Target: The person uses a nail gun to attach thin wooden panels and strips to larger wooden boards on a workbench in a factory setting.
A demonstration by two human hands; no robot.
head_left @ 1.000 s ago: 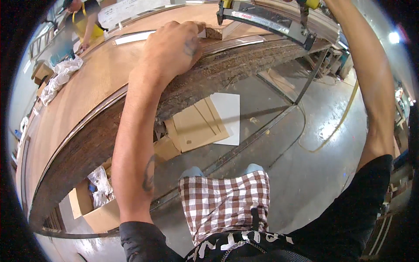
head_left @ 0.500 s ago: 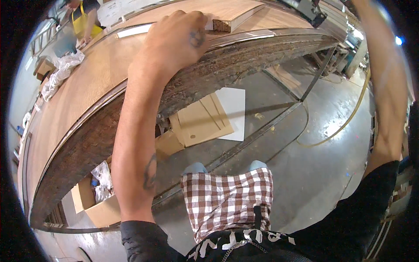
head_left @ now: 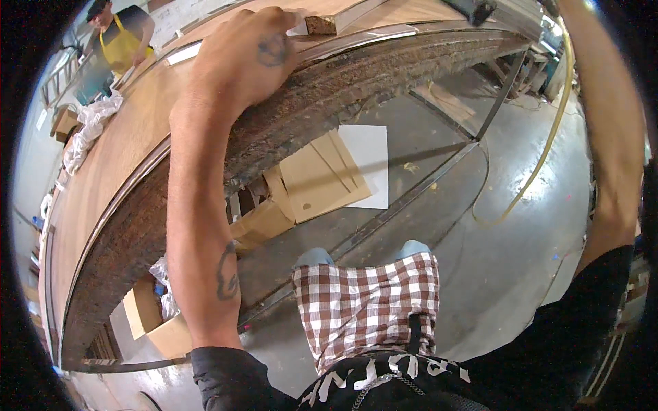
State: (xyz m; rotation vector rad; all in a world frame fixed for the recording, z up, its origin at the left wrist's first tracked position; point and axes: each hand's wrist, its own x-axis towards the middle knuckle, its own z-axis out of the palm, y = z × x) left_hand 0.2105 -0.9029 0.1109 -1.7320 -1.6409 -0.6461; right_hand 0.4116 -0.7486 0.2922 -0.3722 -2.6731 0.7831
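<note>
1. The left hand [head_left: 250, 51] is at 11 o'clock from the middle of the view, over the near edge of the bench [head_left: 137, 133], its tattooed back facing up. Its fingers are mostly hidden beyond the knuckles, so I cannot tell whether they grip anything.
2. The board [head_left: 321, 26] lies on the bench at 12 o'clock, just beside the left hand on its 3 o'clock side. Its rough brown end faces the person; the top edge of the view cuts off its far part.
3. The right hand is out of view past the top edge, so I cannot tell what its fingers are doing. The right forearm [head_left: 613, 123] runs up the 3 o'clock side toward 2 o'clock.
4. A dark tool end [head_left: 483, 11] shows at 1 o'clock, cut off by the top edge.
5. A white strip [head_left: 184, 53] lies on the bench between 10 and 11 o'clock.
6. At 10 o'clock, across the bench, a co-worker [head_left: 122, 42] wears a yellow apron; crumpled clear plastic [head_left: 92, 127] lies nearer.
7. Below the bench, flattened cardboard [head_left: 325, 175] overlaps a white sheet [head_left: 373, 164] near the middle, and an open carton [head_left: 170, 335] sits at 8 o'clock.
8. A yellowish hose [head_left: 548, 154] curves along the floor between 2 and 3 o'clock.
</note>
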